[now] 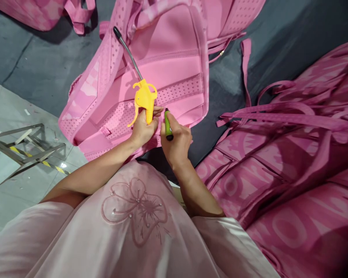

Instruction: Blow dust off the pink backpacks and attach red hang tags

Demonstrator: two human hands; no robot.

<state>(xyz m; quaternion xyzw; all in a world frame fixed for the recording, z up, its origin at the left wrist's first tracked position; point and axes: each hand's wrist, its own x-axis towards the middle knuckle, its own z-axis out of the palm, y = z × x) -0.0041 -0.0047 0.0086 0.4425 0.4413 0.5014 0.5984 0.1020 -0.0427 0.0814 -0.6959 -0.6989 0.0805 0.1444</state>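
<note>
A pink backpack (176,69) lies on the dark surface in front of me, its padded back panel and dotted strap facing up. My left hand (145,127) is closed around the handle of a yellow air blow gun (145,96), whose long metal nozzle points up and left over the backpack. Just to the right, my right hand (176,141) grips a small green tool with black ends (168,125), held upright between thumb and fingers. Both hands are close together over the backpack's lower edge.
More pink backpacks (278,154) are piled at the right. Another pink bag (37,13) lies at the top left, and one more touches the backpack at the top. A metal-framed stool (26,154) stands on the tiled floor at the left.
</note>
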